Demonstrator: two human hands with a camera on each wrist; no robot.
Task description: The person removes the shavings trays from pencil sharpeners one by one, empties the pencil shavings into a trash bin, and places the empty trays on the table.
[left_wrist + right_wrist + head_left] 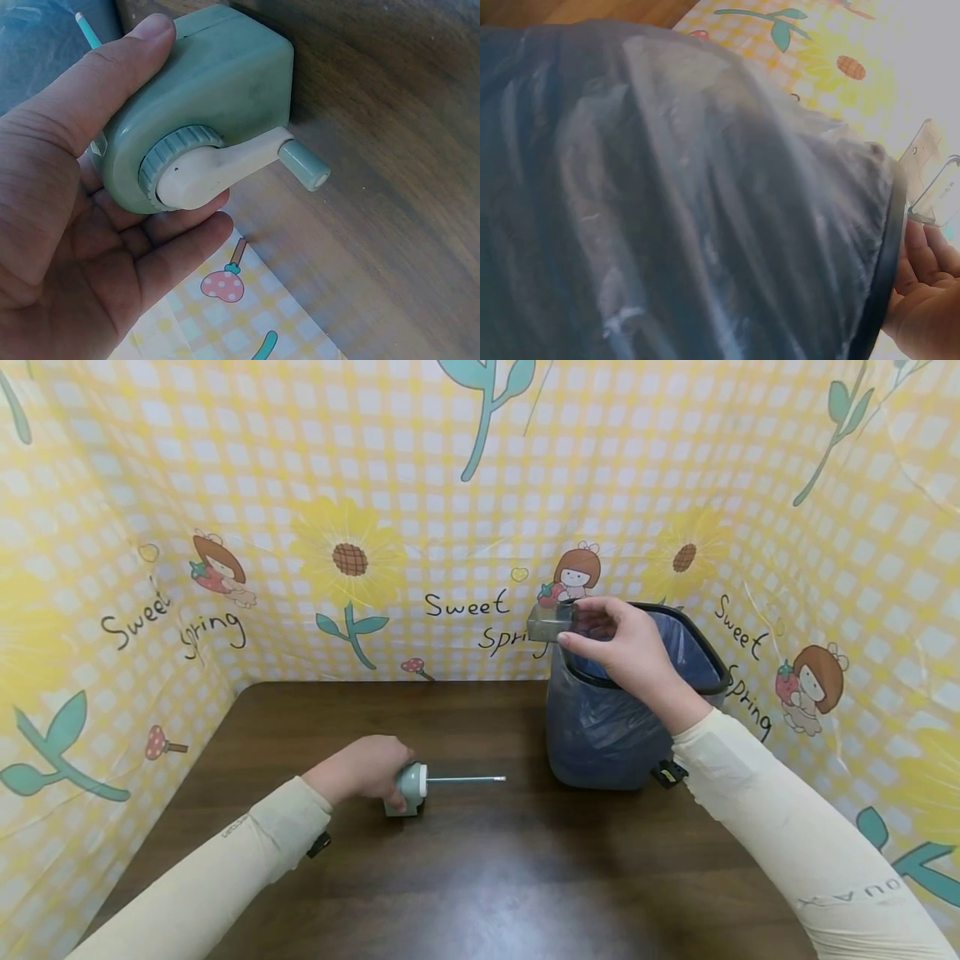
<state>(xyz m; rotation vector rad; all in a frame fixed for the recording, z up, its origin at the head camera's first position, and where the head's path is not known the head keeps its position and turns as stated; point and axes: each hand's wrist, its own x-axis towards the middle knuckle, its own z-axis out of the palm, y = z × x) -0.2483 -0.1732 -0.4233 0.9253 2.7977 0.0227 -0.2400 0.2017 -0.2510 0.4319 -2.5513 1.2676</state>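
Observation:
A green hand-crank pencil sharpener (405, 797) lies near the middle of the table, gripped by my left hand (365, 768). Its white crank (232, 165) with a green knob faces the left wrist camera. A light-blue pencil (465, 778) sticks out of its front, pointing right. Raised beside the rim of a bin (603, 735), my right hand (630, 652) pinches a small see-through plastic box (550, 624), which looks like the sharpener's shavings drawer. In the right wrist view the box (928, 176) shows only partly, at the right edge; its contents cannot be made out.
The bin is lined with a bluish plastic bag (675, 187) under a black rim ring (716, 656), at the table's back right. Yellow checked cloth (420, 527) with printed flowers hangs behind and at both sides of the brown wooden table (480, 877).

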